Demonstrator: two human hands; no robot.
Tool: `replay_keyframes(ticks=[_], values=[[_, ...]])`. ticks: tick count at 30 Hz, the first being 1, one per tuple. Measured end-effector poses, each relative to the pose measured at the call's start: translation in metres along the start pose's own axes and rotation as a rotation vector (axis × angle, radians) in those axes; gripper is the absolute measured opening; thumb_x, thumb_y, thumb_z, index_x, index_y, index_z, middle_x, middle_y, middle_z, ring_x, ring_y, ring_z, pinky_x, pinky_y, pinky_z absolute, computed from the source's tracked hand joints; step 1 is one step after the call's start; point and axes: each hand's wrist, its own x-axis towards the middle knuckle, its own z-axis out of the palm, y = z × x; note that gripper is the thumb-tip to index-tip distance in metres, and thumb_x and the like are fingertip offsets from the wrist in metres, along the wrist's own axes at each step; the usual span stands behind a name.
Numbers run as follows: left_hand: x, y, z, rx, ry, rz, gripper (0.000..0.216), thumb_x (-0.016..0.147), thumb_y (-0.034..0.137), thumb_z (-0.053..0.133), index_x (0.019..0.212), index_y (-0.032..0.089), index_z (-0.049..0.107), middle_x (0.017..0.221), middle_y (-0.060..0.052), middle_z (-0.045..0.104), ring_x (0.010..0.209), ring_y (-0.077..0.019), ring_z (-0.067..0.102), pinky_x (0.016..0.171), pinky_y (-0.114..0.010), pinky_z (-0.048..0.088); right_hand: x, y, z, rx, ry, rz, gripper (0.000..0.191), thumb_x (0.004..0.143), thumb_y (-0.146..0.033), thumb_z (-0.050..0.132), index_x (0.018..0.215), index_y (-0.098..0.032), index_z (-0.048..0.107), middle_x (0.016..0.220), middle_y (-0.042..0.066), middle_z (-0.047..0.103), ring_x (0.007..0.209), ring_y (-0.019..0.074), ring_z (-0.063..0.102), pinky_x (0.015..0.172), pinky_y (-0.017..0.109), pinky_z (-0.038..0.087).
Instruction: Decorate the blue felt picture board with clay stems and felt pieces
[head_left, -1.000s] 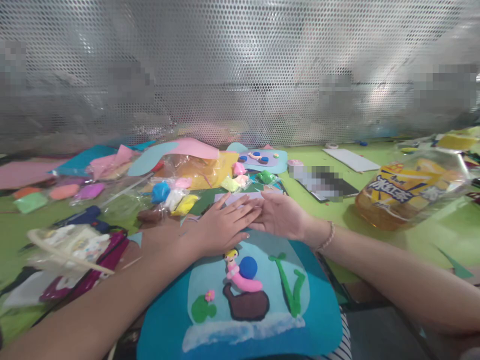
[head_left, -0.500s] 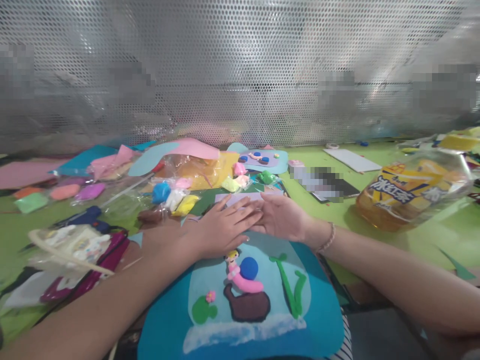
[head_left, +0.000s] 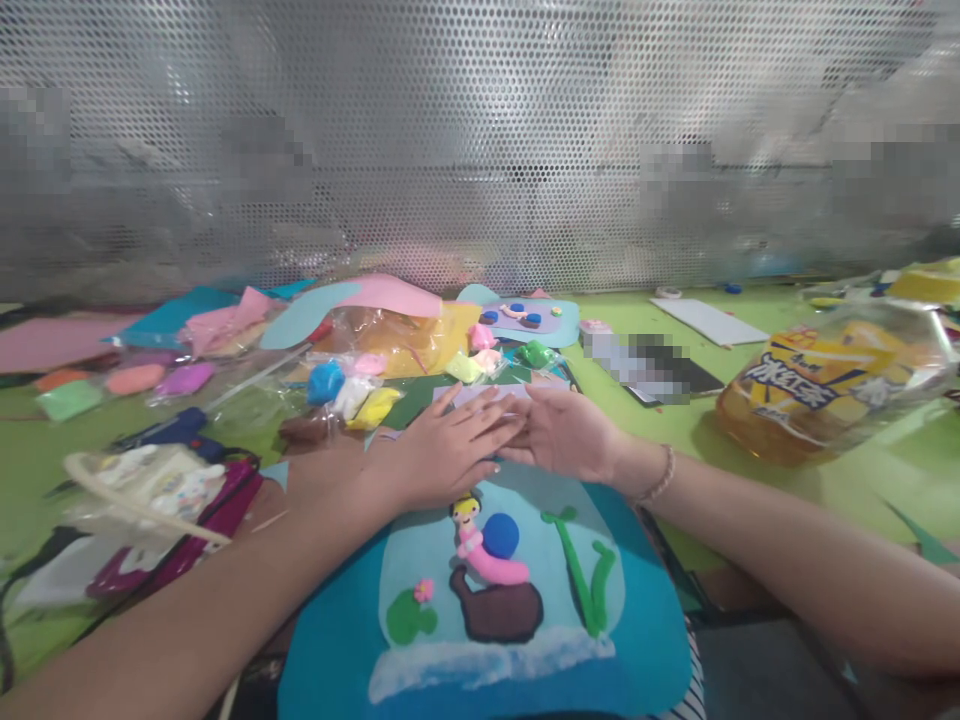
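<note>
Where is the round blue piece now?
In the head view, the round blue piece sits below centre, right of the pink figure's torso, above the brown shape.

The left hand (head_left: 454,445), palm down and fingers spread, lies partly over the fingers of the right hand (head_left: 566,432), which is turned palm up; what is between them is hidden. A bracelet (head_left: 661,480) circles the right wrist. Just below the hands, a blue board (head_left: 652,620) carries a pink-tailed figure (head_left: 499,568), a blue ball (head_left: 500,537), a brown rock shape (head_left: 504,608) and a green plant (head_left: 581,570). On the green bench (head_left: 847,500), a bottle (head_left: 832,375) holds amber liquid.
</note>
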Motion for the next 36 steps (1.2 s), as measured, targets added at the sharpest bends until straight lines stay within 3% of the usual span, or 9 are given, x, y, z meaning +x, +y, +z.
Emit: replay_keyframes(ticks=[3, 8, 16, 21, 25, 30, 36], values=[[-0.0008, -0.0016, 0.001, 0.009, 0.01, -0.028, 0.049, 0.094, 0.037, 0.034, 0.14, 0.018, 0.033, 0.148, -0.01, 0.026, 0.138, -0.0267, 0.016, 0.109, -0.05, 0.009, -0.0007, -0.0001, 0.0003, -0.01, -0.012, 0.012, 0.038, 0.094, -0.034, 0.026, 0.092, -0.013, 0.057, 0.081, 0.006, 0.061, 0.079, 0.0153, 0.06, 0.081, 0.029, 0.046], [-0.0003, 0.0005, 0.0004, 0.006, 0.001, -0.002, 0.051, 0.094, 0.041, 0.035, 0.14, 0.021, 0.032, 0.146, -0.006, 0.032, 0.138, -0.0236, 0.018, 0.11, -0.047, 0.009, -0.0003, 0.0003, -0.0005, 0.006, -0.01, 0.013, 0.037, 0.094, -0.033, 0.026, 0.092, -0.014, 0.058, 0.077, 0.004, 0.061, 0.074, 0.0139, 0.059, 0.077, 0.028, 0.046], [-0.0016, -0.0013, 0.0036, 0.014, -0.006, -0.039, 0.053, 0.094, 0.039, 0.034, 0.141, 0.016, 0.03, 0.149, -0.009, 0.024, 0.139, -0.0245, 0.013, 0.11, -0.047, 0.011, 0.0001, 0.0, 0.0001, 0.02, -0.006, 0.019, 0.037, 0.094, -0.033, 0.028, 0.084, -0.013, 0.057, 0.069, 0.003, 0.058, 0.072, 0.0143, 0.06, 0.078, 0.029, 0.047], [-0.0011, -0.0013, 0.0043, 0.011, -0.017, -0.075, 0.053, 0.094, 0.039, 0.032, 0.141, 0.015, 0.029, 0.15, -0.01, 0.021, 0.139, -0.0251, 0.011, 0.109, -0.048, 0.012, 0.0004, 0.0001, 0.0008, -0.005, 0.036, 0.019, 0.036, 0.094, -0.031, 0.029, 0.08, -0.013, 0.057, 0.075, 0.005, 0.061, 0.076, 0.0151, 0.062, 0.082, 0.029, 0.047], [-0.0012, -0.0024, 0.007, 0.005, -0.019, -0.103, 0.054, 0.095, 0.04, 0.03, 0.143, 0.014, 0.025, 0.151, -0.009, 0.019, 0.139, -0.0241, 0.01, 0.109, -0.046, 0.012, 0.0012, 0.0003, 0.0007, -0.027, 0.044, 0.005, 0.03, 0.093, -0.023, 0.032, 0.086, -0.012, 0.059, 0.079, 0.005, 0.063, 0.08, 0.0151, 0.063, 0.084, 0.028, 0.047], [-0.0011, -0.0017, 0.0048, -0.009, -0.014, -0.106, 0.056, 0.096, 0.035, 0.027, 0.144, 0.01, 0.018, 0.151, -0.01, 0.016, 0.139, -0.0236, 0.008, 0.11, -0.044, 0.013, 0.0019, -0.0007, 0.0007, -0.049, 0.047, 0.002, 0.032, 0.094, -0.026, 0.032, 0.093, -0.01, 0.059, 0.083, 0.007, 0.063, 0.084, 0.0157, 0.063, 0.084, 0.028, 0.048], [0.0004, 0.0025, 0.0018, -0.038, -0.024, -0.056, 0.051, 0.095, 0.038, 0.03, 0.14, 0.016, 0.033, 0.15, -0.008, 0.021, 0.139, -0.0251, 0.013, 0.109, -0.045, 0.015, 0.0003, 0.0006, 0.0043, -0.014, 0.052, 0.01, 0.034, 0.095, -0.027, 0.029, 0.093, -0.012, 0.059, 0.075, 0.004, 0.06, 0.079, 0.0142, 0.061, 0.08, 0.027, 0.048]])
